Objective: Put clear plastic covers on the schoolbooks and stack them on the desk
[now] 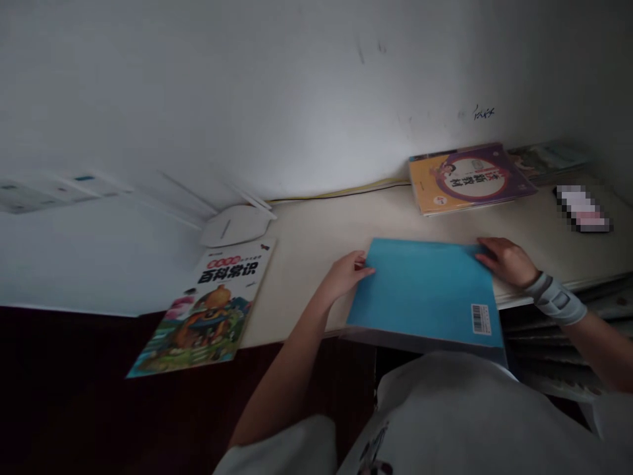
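Observation:
A thick blue book (425, 290), or a stack with a blue cover on top, lies at the table's front edge close to my body. A white barcode label shows near its lower right corner. My left hand (350, 274) grips its left edge, thumb on the cover and fingers at the side. At the far right corner, my right hand (507, 258) holds the edge with its fingertips; a grey band is around that wrist. The undersides of both grips are hidden.
Left on the table (306, 237) lies a picture-cover book (217, 310), overhanging the front edge, beside a white router (236, 225). Against the wall sit a purple-and-orange book stack (472, 178) and more books (548, 158). A phone (583, 210) rests at far right.

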A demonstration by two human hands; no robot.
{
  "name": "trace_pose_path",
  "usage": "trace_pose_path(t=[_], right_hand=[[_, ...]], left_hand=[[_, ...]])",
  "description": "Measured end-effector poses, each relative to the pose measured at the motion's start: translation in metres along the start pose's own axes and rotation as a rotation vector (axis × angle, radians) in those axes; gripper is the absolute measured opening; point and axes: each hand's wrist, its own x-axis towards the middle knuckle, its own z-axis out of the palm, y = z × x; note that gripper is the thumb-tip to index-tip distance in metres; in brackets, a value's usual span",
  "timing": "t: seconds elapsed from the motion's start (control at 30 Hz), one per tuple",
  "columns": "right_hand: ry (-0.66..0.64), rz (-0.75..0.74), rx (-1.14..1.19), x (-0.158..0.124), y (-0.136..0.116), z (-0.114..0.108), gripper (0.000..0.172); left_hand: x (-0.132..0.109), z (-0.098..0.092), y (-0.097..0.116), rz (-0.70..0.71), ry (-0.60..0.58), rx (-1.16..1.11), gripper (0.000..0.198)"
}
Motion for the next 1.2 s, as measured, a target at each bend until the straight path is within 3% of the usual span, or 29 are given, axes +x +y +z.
trace_pose_path(t=[0.1,0.23,0.33,0.53,0.67,0.83,0.97,1.1,1.2], right_hand=[[-0.007,0.127,0.01,0.01,-0.004,0.005,0.033],[-0.021,0.185,-0.093,0.016,-0.01,0.006,0.029],[-0.07,0.216,-0.2,0.02,-0.015,0.007,0.026],[-0.174,0.297,-0.32,0.033,-0.016,0.01,0.029],[-0.172,0.248,-0.326,0.033,-0.015,0.007,0.031],[-0.097,0.307,-0.266,0.018,-0.016,0.0,0.035],[-0.136,0.36,-0.175,0.018,-0.012,-0.002,0.032],[-0.19,0.451,-0.233,0.03,-0.013,-0.001,0.028],[-0.142,0.436,-0.23,0.032,-0.01,0.002,0.03]], left_hand=[[0.006,0.005,0.001,-0.032,0.005,-0.026,0.03],[0.017,0.006,0.004,-0.097,-0.028,-0.138,0.029],[0.031,0.01,0.006,-0.05,0.015,-0.181,0.025],[0.063,0.026,0.003,0.053,0.153,-0.052,0.005],[0.068,0.026,0.001,0.08,0.173,0.011,0.007],[0.067,0.022,-0.001,0.079,0.121,0.008,0.007],[0.079,0.021,-0.002,0.041,0.116,0.07,0.008],[0.091,0.024,0.0,-0.021,0.179,0.153,0.009],[0.083,0.025,-0.001,0.007,0.234,0.182,0.03]])
